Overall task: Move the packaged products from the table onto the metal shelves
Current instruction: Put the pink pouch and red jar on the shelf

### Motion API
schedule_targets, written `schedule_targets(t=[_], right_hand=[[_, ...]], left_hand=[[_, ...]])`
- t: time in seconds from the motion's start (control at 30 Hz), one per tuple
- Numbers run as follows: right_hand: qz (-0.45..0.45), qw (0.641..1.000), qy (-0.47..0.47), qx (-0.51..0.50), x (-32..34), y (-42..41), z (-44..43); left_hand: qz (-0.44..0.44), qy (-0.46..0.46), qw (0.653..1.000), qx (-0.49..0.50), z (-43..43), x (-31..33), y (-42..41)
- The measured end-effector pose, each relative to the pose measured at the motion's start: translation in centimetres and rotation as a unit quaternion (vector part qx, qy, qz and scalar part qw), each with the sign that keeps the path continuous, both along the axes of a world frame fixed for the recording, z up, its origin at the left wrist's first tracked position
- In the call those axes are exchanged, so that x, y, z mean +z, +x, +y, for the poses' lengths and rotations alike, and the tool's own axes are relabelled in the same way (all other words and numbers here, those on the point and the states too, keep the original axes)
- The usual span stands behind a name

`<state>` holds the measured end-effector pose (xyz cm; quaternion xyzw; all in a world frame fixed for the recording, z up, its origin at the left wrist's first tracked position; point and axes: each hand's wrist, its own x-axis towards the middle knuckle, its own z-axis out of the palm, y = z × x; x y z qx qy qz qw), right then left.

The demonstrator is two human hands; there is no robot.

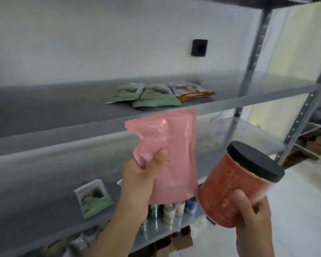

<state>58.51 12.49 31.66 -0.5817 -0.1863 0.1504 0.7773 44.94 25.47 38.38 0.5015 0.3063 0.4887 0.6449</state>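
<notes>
Both hands are loaded and up at the rack. The left hand (143,177) grips a pink pouch (172,143) by its left edge, with the thumb pressed across the front and crumpling it there. The right hand (254,212) curls round the lower half of a red jar (228,188) with a black lid (256,160). Both are in the air in front of the shelves, and neither is set down yet.

As for progress, some stock is already shelved. The upper shelf (44,112) carries green packs (156,102) lying flat with an orange pack (191,90) just beside them. The lower shelf (35,210) has another green pack (93,198) and a row of small bottles (171,209). So the job looks partly done, with these two items next in line. The table is out of view, so there's no telling what waits there.

The pouch stands nearly upright, with its long axis close to vertical, top edge up and front face to the camera. It sits just below the upper shelf's front edge. The jar leans, its axis running from base at lower left to lid at upper right. Its base is right next to the pouch's bottom corner, though I cannot tell whether they touch.
</notes>
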Motion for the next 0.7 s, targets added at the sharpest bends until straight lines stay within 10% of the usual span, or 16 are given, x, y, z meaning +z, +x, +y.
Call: schedule_targets(t=[0.37,0.7], right_hand=[[-0.117,0.941,0.077,0.308,8.9,-8.8,13.1],[-0.213,0.883,0.057,0.414,17.2,-16.5,26.0]], left_hand=[[-0.026,0.126,0.953,0.273,5.5,7.1,-14.0],[0.007,0.149,0.942,0.301,17.1,11.2,-23.7]])
